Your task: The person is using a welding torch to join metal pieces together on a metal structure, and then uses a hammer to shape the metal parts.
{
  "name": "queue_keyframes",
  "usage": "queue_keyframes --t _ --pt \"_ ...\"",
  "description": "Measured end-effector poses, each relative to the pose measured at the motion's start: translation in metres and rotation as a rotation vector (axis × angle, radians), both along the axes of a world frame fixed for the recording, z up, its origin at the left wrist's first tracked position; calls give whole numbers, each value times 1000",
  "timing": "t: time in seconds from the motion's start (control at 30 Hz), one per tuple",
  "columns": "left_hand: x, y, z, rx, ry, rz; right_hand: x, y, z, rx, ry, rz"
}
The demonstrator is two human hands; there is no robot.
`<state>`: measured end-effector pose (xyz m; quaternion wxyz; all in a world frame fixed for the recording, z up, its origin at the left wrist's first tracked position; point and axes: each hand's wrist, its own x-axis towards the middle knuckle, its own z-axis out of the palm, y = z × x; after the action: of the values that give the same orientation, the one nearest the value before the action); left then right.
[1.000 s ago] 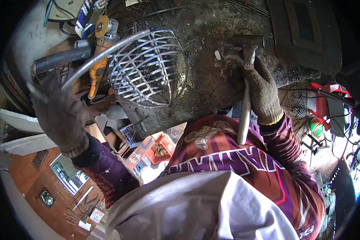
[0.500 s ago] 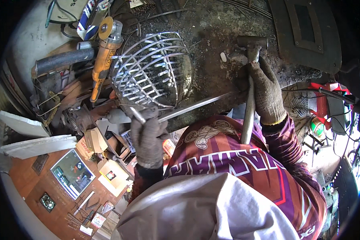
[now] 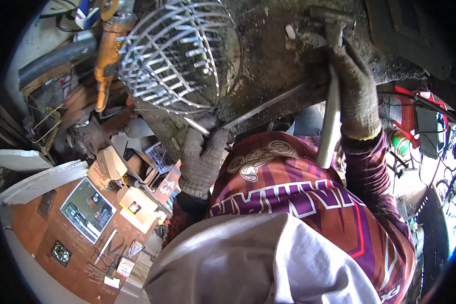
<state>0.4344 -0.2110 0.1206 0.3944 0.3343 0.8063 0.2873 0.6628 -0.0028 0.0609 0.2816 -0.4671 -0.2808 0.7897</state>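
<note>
My left hand (image 3: 201, 159), in a grey knit glove, is closed around a grey metal bar (image 3: 266, 105). One stretch of the bar runs right to the bench edge, and a short bright end (image 3: 196, 126) pokes out at the upper left of the glove. Whether these are one bent piece or two, I cannot tell. In my gloved right hand (image 3: 358, 91) is a hammer, its pale handle (image 3: 329, 126) hanging down in front of the shirt. The hammer's dark head (image 3: 334, 17) lies over the bench beyond my fingers. Left of centre stands a rounded cage of welded metal rods (image 3: 172, 55).
An orange angle grinder (image 3: 107, 61) lies left of the cage, beside a dark pipe (image 3: 55, 58). A welding mask (image 3: 408, 35) rests at the far right of the grimy bench (image 3: 268, 55). Lower left, a brown board (image 3: 35, 228) carries boxes and tools. Cables hang at right.
The view has shifted, so the cage, grinder and mask sit higher in the picture. Both hands appear slightly higher and farther right, with the bar and hammer still in them.
</note>
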Motion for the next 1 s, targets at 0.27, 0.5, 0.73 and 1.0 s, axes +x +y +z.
queue_keyframes --t 0.27,0.5,0.73,1.0 --pt "1 -5 -5 -12 -5 -24 -4 -14 1 397 -367 3" --pt "-8 11 8 -110 71 -84 -28 -17 43 248 -172 -110" --pt "2 0 14 196 299 -207 -39 -8 55 243 -90 -21" --pt "-75 71 143 419 600 170 -7 4 38 341 13 -30"
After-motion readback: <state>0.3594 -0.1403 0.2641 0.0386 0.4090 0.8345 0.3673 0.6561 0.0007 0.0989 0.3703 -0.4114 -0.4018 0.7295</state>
